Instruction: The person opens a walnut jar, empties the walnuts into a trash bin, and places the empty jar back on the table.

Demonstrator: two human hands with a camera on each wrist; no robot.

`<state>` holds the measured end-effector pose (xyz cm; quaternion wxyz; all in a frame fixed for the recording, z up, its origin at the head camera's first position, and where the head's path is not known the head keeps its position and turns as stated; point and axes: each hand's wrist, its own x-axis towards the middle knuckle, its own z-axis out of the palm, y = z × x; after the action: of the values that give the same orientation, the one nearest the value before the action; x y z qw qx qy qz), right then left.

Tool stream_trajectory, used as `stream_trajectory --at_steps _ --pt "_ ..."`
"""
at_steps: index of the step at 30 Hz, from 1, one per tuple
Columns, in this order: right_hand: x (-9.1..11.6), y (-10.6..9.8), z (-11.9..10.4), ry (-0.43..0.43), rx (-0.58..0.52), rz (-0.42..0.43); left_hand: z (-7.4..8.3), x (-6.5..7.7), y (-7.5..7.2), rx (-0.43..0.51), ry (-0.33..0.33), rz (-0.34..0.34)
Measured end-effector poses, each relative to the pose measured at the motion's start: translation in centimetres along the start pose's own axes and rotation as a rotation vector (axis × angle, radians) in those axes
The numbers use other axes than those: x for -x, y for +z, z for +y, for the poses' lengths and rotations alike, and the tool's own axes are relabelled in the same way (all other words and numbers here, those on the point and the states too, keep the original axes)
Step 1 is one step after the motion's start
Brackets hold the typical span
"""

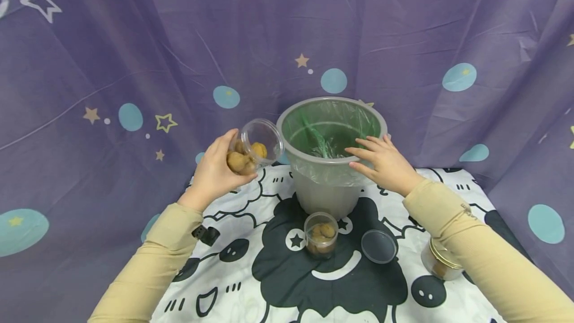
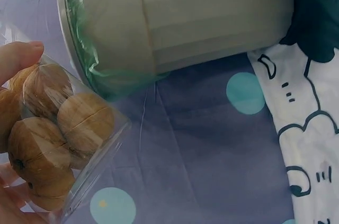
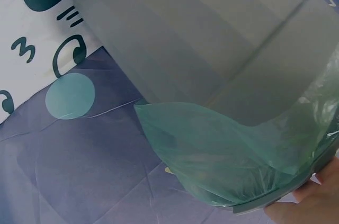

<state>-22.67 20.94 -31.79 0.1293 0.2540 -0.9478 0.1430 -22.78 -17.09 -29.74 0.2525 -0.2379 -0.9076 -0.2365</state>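
Left hand (image 1: 215,163) wrapped around a clear jar (image 1: 268,134) of round brown nuts (image 1: 239,162), right hand (image 1: 383,161) with fingers spread loosely over the right side of the rim of a grey bin (image 1: 329,198), as seen from my distant post; whether the right hand bears on that rim I cannot tell. The bin stands toward the middle of the far edge of the patterned cloth (image 1: 244,288), and the jar is held up just left of it, near the cloth's far left corner. For a clean tip, I judge, the mouth should pass over the rim and above the green liner (image 1: 309,126) before the base rises, turning slowly so no nut strikes the edge, while the right hand steadies the bin. The jar's long axis slants, base low at the palm, open mouth facing up and toward the bin.
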Motion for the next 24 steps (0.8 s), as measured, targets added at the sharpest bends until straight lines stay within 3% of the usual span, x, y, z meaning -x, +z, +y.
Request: stream_trajectory --at_steps 8,17,24 --pt "0.0 -0.2 0.0 0.002 -0.001 -0.012 0.3 -2.1 -0.7 -0.042 0.032 0.003" --pt "-0.1 -0.2 -0.2 0.001 -0.012 -0.013 0.6 -4.2 -1.3 -0.090 0.027 -0.066" --pt "-0.1 -0.3 -0.2 0.007 -0.013 -0.019 0.2 -5.6 -1.5 -0.139 0.052 -0.082"
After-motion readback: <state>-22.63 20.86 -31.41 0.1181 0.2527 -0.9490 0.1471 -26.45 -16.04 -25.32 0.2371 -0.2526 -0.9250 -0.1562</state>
